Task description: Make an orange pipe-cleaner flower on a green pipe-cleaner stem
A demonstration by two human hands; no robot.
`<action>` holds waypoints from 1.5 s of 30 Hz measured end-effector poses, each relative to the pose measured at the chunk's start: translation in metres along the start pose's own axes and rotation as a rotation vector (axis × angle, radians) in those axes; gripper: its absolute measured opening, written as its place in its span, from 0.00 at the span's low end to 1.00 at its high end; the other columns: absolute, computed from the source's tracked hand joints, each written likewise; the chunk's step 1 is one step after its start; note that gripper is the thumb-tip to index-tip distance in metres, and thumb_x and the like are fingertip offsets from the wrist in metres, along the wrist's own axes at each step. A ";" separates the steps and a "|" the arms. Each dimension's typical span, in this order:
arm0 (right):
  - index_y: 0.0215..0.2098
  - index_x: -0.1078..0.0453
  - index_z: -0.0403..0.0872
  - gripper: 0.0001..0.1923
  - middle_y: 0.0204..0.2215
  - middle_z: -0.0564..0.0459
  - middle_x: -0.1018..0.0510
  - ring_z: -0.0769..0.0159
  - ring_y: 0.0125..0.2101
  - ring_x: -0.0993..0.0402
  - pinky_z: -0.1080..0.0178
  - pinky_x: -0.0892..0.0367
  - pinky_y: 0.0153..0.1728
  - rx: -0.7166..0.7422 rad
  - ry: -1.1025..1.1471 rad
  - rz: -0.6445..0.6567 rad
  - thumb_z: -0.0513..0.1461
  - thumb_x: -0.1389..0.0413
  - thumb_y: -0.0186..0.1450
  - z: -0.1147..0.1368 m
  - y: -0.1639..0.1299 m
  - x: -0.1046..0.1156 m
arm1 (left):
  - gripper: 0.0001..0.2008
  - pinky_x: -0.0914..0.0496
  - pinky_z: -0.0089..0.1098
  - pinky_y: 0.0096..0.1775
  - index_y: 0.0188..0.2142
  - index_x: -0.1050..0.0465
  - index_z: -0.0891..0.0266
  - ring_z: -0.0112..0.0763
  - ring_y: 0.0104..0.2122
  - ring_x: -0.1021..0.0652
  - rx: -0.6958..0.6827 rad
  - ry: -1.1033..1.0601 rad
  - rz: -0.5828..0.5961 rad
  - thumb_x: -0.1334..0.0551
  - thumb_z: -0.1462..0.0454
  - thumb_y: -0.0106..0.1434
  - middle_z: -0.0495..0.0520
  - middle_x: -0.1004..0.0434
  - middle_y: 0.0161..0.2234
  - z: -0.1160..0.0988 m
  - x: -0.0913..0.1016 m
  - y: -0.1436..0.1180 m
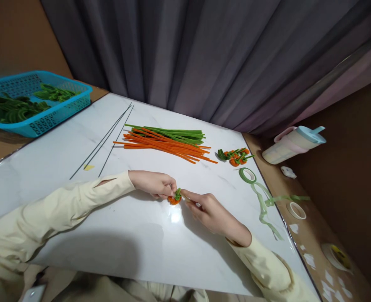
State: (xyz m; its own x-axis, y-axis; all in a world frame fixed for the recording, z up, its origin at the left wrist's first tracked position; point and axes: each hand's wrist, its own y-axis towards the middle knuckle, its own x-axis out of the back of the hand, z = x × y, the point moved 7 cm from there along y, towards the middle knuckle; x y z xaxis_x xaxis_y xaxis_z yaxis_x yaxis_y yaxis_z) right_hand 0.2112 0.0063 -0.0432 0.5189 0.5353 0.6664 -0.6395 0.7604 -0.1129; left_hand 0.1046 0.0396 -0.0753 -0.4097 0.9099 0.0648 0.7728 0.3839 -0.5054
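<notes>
My left hand (pixel 155 183) pinches a small orange and green pipe-cleaner flower (pixel 174 200) just above the white tabletop. Its fuzzy orange part hangs below the fingertips, with a green curl on top. From the right, my right hand (pixel 211 211) reaches in with closed fingers, their tips beside the green curl. Between them shows a thin tan stick-like thing (pixel 186 197), too small to name surely. Beyond both hands lie orange pipe cleaners (pixel 163 144) and green pipe cleaners (pixel 179 135) in a loose pile. Several similar orange and green pieces (pixel 236 157) are grouped to the right.
Dark thin wires (pixel 102 140) and a yellow scrap (pixel 89 167) lie at left. A blue basket (pixel 59 113) holds green pieces. At right are a green tape roll (pixel 247 175), loose green tape (pixel 262 205), a cup (pixel 294 144), a white ring (pixel 296 210) and paper scraps (pixel 309 260).
</notes>
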 end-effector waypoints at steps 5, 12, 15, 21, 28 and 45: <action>0.49 0.35 0.43 0.19 0.21 0.57 0.35 0.72 0.20 0.44 0.70 0.43 0.26 0.082 -0.088 -0.011 0.30 0.58 0.64 0.004 0.000 -0.002 | 0.10 0.53 0.24 0.19 0.30 0.41 0.62 0.19 0.15 0.48 -0.001 -0.094 0.041 0.41 0.59 0.57 0.39 0.48 0.15 0.002 0.000 0.001; 0.60 0.47 0.41 0.26 0.31 0.45 0.27 0.61 0.27 0.31 0.63 0.37 0.27 0.185 -0.346 0.034 0.29 0.61 0.63 -0.003 -0.006 -0.014 | 0.12 0.54 0.24 0.18 0.29 0.41 0.62 0.18 0.14 0.49 -0.024 -0.189 0.088 0.38 0.59 0.55 0.40 0.49 0.14 0.007 0.002 0.005; 0.61 0.50 0.44 0.29 0.32 0.47 0.26 0.61 0.27 0.29 0.64 0.36 0.27 0.195 -0.442 0.060 0.28 0.60 0.62 -0.005 -0.007 -0.011 | 0.12 0.54 0.24 0.18 0.29 0.41 0.62 0.18 0.14 0.49 -0.026 -0.195 0.085 0.38 0.59 0.55 0.40 0.48 0.15 0.009 0.002 0.006; 0.53 0.41 0.46 0.15 0.35 0.48 0.24 0.64 0.28 0.27 0.66 0.36 0.28 0.022 -0.489 -0.171 0.37 0.58 0.70 -0.029 -0.004 0.020 | 0.09 0.53 0.24 0.18 0.31 0.42 0.62 0.18 0.14 0.48 -0.067 -0.154 0.035 0.41 0.60 0.58 0.39 0.49 0.14 0.002 0.006 0.002; 0.46 0.35 0.43 0.13 0.36 0.45 0.29 0.60 0.37 0.34 0.61 0.37 0.37 0.195 -0.612 -0.310 0.34 0.59 0.70 -0.047 0.004 0.026 | 0.08 0.51 0.24 0.18 0.35 0.39 0.62 0.21 0.15 0.47 -0.086 0.056 -0.035 0.47 0.59 0.64 0.41 0.48 0.16 -0.019 0.001 -0.014; 0.49 0.39 0.44 0.12 0.46 0.43 0.32 0.56 0.46 0.40 0.55 0.40 0.43 0.244 -0.436 -0.446 0.33 0.53 0.67 -0.033 -0.007 0.042 | 0.10 0.45 0.28 0.27 0.35 0.40 0.60 0.29 0.21 0.33 -0.179 0.804 -0.425 0.55 0.60 0.67 0.47 0.34 0.24 -0.042 -0.012 -0.027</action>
State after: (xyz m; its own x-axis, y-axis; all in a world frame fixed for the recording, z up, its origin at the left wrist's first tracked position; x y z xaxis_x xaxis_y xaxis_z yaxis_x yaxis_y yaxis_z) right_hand 0.2564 0.0356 -0.0392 0.5192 -0.0479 0.8533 -0.5533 0.7421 0.3783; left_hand 0.1096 0.0248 -0.0261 -0.2684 0.4966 0.8254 0.7251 0.6682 -0.1662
